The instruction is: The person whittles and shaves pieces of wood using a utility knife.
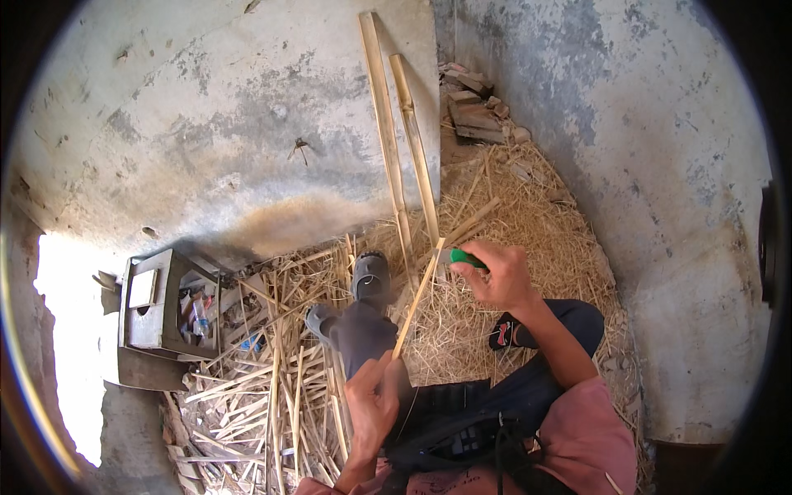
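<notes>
- Strip (415,318), one: narrow, straw-coloured, probably split bamboo; slanting up and away from the lap, above the litter.
- Left hand (371,402), one: I noted it closed, thumb and fingers pinching the strip's lower end.
- Right hand (502,272), one: fingers curled tight around the green handle of a knife (468,259).
- Blade (445,256), grey, flat: crossed the strip near its upper end; depth of bite I could not tell.
- Step in hand, by my judgement: shaving or trimming the strip. The next move called for a firm lower pinch and a shallow, controlled blade angle, clear of the left fingers.
- Slats, two: long, stiff, pale, one knotted; leaning against the wall (247,99), whose plaster was blotched and flaking.
- Shavings (553,239): fine, curled, dry, thickly matted.
- Offcuts (239,396): flat, splintery, heaped crosswise at left.
- Wooden box (153,313), one: weathered, open-sided, holding mixed oddments.
</notes>
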{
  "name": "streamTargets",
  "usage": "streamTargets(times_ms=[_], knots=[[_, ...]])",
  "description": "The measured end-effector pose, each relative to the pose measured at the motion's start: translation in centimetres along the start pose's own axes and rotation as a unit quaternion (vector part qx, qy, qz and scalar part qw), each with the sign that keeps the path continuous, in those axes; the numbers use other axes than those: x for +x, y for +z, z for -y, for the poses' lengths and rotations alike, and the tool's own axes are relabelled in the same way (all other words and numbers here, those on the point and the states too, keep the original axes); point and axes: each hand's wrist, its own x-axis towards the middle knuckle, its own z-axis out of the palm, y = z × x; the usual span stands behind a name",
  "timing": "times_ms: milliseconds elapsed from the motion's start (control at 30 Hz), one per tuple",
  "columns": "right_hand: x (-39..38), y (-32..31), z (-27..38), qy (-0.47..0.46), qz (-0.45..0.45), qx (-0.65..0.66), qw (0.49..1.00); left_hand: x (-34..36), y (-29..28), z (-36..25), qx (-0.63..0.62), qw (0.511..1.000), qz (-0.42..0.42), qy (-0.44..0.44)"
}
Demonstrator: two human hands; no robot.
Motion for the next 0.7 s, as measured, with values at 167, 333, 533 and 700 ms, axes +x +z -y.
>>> streamTargets(times_ms=[167,333,533,700], knots=[[-0.2,0.2,-0.5,0.023,-0.004,-0.013,1.0,-0.4,-0.2,0.4,-0.003,1.0,-0.007,-0.005],[2.6,-5.2,-6.6,0.201,-0.162,-0.024,0.966,-1.4,-3.5,3.0,-0.04,0.995,0.054,-0.067],[1.2,-3.0,-3.5,0.22,-0.022,0.079,0.972,0.9,-3.3,3.1,-0.297,0.925,0.158,-0.179],[1.8,-1.8,-0.8,0.197,0.016,0.259,0.945,2.5,-1.5,2.2,-0.366,0.91,0.163,-0.102]])
